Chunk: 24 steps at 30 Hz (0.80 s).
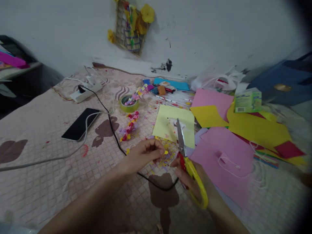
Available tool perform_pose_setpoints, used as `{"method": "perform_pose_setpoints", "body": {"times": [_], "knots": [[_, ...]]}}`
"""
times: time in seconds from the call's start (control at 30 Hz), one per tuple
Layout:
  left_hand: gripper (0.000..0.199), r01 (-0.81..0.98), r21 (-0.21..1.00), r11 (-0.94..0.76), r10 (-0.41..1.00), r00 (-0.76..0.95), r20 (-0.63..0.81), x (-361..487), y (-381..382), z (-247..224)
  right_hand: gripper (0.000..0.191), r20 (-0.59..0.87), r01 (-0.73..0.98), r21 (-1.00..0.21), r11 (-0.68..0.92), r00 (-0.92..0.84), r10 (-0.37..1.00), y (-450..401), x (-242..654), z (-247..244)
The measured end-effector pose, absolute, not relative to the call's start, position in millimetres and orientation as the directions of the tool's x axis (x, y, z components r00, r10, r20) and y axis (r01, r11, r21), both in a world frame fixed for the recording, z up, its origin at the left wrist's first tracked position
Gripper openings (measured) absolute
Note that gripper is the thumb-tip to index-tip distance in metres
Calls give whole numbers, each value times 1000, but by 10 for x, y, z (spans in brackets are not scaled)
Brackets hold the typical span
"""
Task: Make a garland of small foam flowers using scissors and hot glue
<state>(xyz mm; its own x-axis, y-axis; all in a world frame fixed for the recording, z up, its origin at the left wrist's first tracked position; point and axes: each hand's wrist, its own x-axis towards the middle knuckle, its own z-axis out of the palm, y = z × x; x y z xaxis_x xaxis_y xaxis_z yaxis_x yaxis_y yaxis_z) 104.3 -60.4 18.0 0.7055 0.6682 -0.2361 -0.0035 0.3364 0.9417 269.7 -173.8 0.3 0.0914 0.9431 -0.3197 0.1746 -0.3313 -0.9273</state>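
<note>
My right hand (pixel 188 177) grips a pair of scissors (pixel 186 156) with yellow and red handles, its blades pointing up and away from me. To the left of it, my left hand (pixel 146 151) pinches a small yellow piece (pixel 166 152), probably paper. Beneath and between the hands lie many tiny yellow and purple scraps (pixel 168 156). Just beyond the scissors' tip is a pale yellow sheet (pixel 162 122) with a small white crumpled bit on it. A string of pink, yellow and purple paper pieces (pixel 130 126) rests beyond my left hand.
A tape roll (pixel 122 107), a black phone (pixel 79 125) and a power strip (pixel 85 94) are at left, with cables (pixel 112 130) crossing toward my hands. Pink sheets (pixel 224 156), yellow sheets (pixel 258 123) and a green box (pixel 248 100) spread at right. A wall stands behind.
</note>
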Motion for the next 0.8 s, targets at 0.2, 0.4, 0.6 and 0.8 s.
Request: {"method": "perform_pose_setpoints", "body": {"times": [0.2, 0.4, 0.6, 0.8], "knots": [[24, -10, 830, 557, 522, 782, -341, 1092, -691, 152, 31, -254, 133, -952, -276, 165, 953, -1631, 2643, 90], [26, -12, 814, 580, 548, 745, -379, 1126, -730, 143, 29, -186, 106, -972, -208, 187, 965, -1626, 2645, 53], [26, 87, 897, 432, 545, 768, -337, 1149, -759, 98, 22, -211, 151, -958, -243, 201, 957, -1617, 2607, 94], [31, 155, 894, 421, 487, 793, -367, 1135, -729, 114, 18, -229, 142, -956, -257, 188, 955, -1627, 2606, 117]]}}
